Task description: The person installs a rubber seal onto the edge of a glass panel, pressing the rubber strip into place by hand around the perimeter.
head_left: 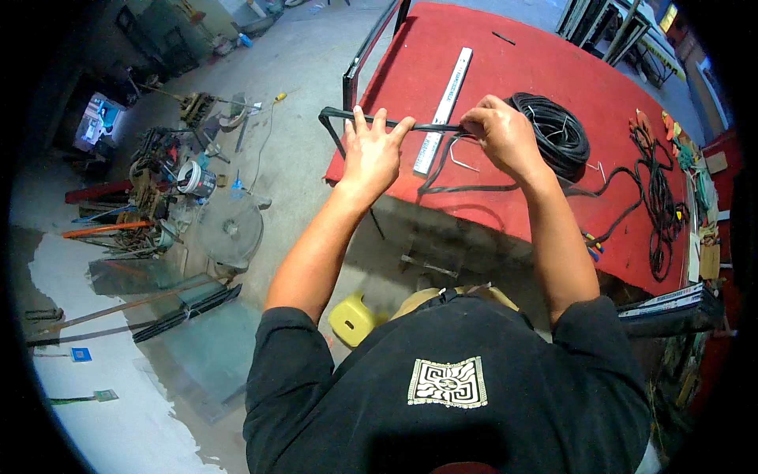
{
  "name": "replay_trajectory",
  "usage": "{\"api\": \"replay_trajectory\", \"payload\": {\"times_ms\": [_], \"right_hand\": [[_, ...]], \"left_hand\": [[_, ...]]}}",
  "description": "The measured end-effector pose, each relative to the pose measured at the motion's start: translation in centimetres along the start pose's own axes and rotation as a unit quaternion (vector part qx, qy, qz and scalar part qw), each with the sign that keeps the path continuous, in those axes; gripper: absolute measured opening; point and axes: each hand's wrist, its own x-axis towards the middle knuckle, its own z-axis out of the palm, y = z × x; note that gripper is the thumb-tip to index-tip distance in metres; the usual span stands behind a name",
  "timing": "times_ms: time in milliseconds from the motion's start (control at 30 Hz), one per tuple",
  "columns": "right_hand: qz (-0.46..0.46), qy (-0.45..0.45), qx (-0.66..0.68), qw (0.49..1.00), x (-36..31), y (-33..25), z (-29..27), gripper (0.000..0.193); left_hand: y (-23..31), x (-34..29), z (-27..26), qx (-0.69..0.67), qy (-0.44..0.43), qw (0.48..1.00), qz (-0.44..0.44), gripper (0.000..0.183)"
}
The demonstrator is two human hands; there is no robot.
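Observation:
A narrow black frame bar (335,114) with a bent corner lies across the left end of the red-covered table (442,47). My left hand (371,154) rests over it, fingers spread and stretched out. Between my hands a black rubber-like strip (436,127) runs on along the same line. My right hand (501,136) pinches this strip with thumb and fingers. From there the strip loops down and back right beneath my right forearm. A large coil of black strip (559,130) sits just right of my right hand. Under the strip lies a long white printed bar (452,87).
Loose tangled black cord (659,197) lies at the table's right, near colourful-handled pliers (592,246). A dark framed panel (367,47) stands along the table's left edge. On the floor are a yellow stool (353,320), a round fan guard (229,229), a bucket (195,179) and glass sheets (213,340).

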Motion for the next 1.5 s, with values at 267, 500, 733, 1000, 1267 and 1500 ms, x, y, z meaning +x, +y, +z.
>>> {"api": "replay_trajectory", "payload": {"times_ms": [267, 500, 733, 1000, 1267, 1500], "right_hand": [[-0.037, -0.045, 0.063, 0.996, -1.4, 0.5, -1.0, 0.018], [-0.058, -0.041, 0.099, 0.993, -1.7, 1.7, -0.4, 0.018], [-0.095, -0.015, 0.047, 0.994, -0.2, 2.7, -0.1, 0.017], [-0.109, -0.041, 0.062, 0.991, -0.4, 2.5, -0.5, 0.017], [-0.119, -0.083, 0.075, 0.987, -0.1, 1.7, -1.7, 0.017], [-0.077, -0.039, 0.094, 0.992, -0.1, 2.0, -1.0, 0.017]], "left_hand": [[2.7, 0.2, 0.8, -0.099, 0.152, 0.983, 0.011, 0.046], [4.2, 1.0, 1.1, -0.12, 0.224, 0.967, -0.009, 0.024], [4.5, 1.3, 1.2, -0.125, 0.235, 0.964, 0.007, 0.014], [5.1, -0.3, 1.2, -0.066, 0.179, 0.982, -0.003, 0.042], [5.6, 0.4, 2.0, -0.083, 0.193, 0.977, -0.045, 0.037], [5.7, 0.5, 3.3, -0.107, 0.219, 0.968, -0.063, 0.034]]}}
